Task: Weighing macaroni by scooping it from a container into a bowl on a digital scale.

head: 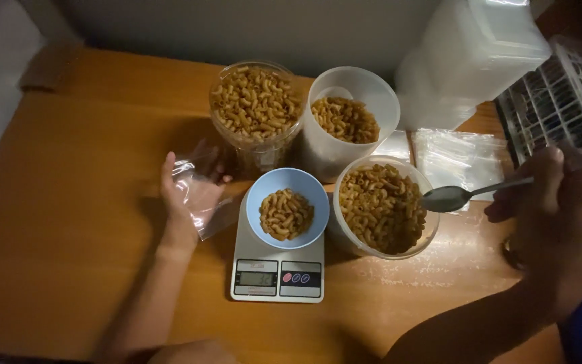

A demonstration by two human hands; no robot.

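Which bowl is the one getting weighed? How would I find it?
Look at the middle of the wooden table for the white kitchen scale. The blue bowl sits on top of it, holding a little macaroni. Unlike the three tubs around it, it is blue, shallow and barely filled.

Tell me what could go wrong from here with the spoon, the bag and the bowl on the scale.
1. The right hand holds the spoon over the rim of the near tub of macaroni; a loaded spoon could drop pieces onto the table.
2. The blue bowl overhangs the small scale, so a nudge may tip it.
3. The left hand holds a limp clear bag; its mouth may collapse when filled.
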